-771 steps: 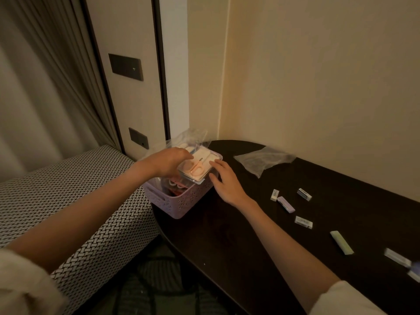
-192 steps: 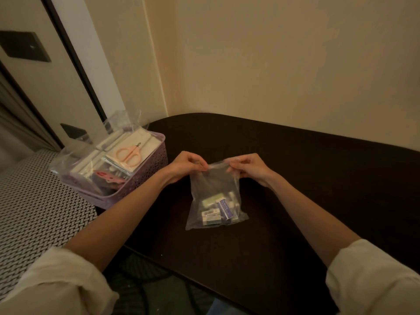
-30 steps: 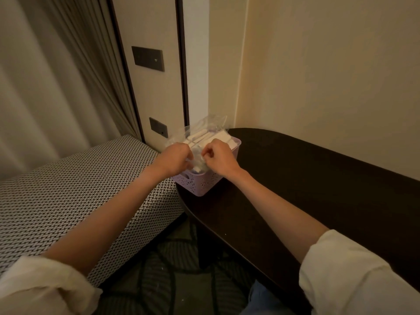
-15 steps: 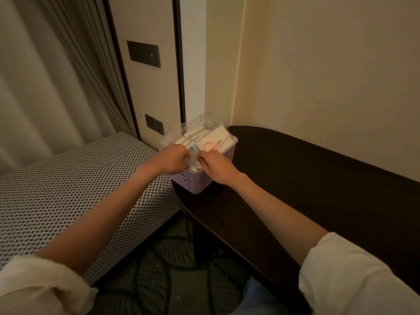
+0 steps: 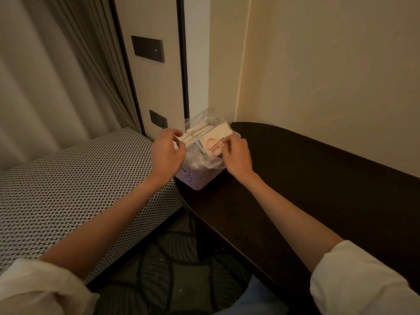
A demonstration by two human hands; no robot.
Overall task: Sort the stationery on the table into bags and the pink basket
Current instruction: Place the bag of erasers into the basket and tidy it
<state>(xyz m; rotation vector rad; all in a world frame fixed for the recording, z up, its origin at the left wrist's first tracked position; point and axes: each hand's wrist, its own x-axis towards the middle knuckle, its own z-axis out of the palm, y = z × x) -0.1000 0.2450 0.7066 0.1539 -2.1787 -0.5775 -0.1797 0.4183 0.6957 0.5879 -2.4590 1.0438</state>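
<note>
Your two hands are raised over a pink basket (image 5: pixel 200 178) that sits at the rounded left end of a dark wooden bench (image 5: pixel 306 178), close to the corner of a cream wall. The basket has a lacy cut-out pattern along its side. Inside it lies a clear plastic bag (image 5: pixel 204 126) that rises above the rim; through the plastic you can see pale flat stationery, long white sticks and a pair of small pink-handled scissors (image 5: pixel 213 143).

Your left hand (image 5: pixel 167 153) is at the left side of the basket, fingers curled, thumb and fingertips pinched at the edge of the clear bag. Your right hand (image 5: pixel 236 155) is at the right side, fingers also curled, fingertips pinching at the bag's plastic just beside the scissors. Exactly how much plastic each hand has is hard to tell.

Both forearms are bare, with white sleeves pushed up near the elbows. To the left of the bench is a bed (image 5: pixel 68 189) with a black-and-white woven cover, and behind it a grey curtain (image 5: pixel 56 76).
</note>
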